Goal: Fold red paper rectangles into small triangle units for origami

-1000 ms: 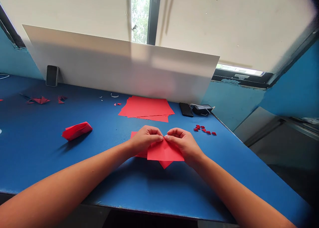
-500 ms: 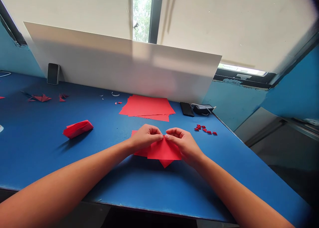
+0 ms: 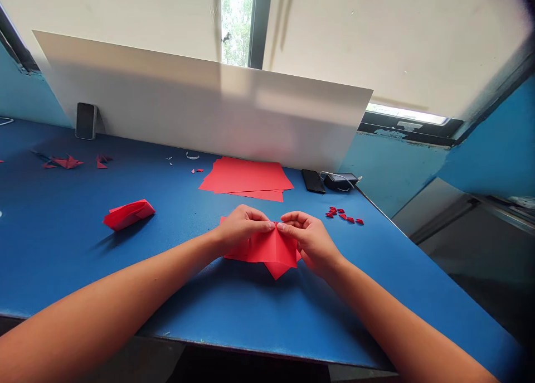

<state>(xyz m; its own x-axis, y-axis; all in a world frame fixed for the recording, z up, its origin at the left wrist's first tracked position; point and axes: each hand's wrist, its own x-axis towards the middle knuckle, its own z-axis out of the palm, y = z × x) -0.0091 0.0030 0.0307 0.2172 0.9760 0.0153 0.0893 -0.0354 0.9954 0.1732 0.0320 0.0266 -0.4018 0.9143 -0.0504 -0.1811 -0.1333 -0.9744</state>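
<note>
Between my two hands is a red folded paper (image 3: 273, 246), its lower edge spread out with a pointed corner toward me. My left hand (image 3: 246, 226) pinches its top edge between thumb and fingers. Right beside that grip, my right hand (image 3: 307, 238) pinches the same top edge, the thumb tips nearly touching. More red paper shows under my left hand, partly hidden by it. Beyond my hands lies a stack of red sheets (image 3: 248, 175). A folded red paper piece (image 3: 129, 214) rests on the table to the left.
Several small red folded pieces (image 3: 343, 216) lie right of my hands on the blue table (image 3: 200, 316). Behind them are a black phone (image 3: 312, 181) and a black device with a cable (image 3: 340, 181). Red scraps (image 3: 67, 161) and an upright phone (image 3: 86, 121) are at the back left.
The held paper's right side has drawn inward and a centre crease now shows down it. Both hands still pinch the top edge. The view has shifted slightly.
</note>
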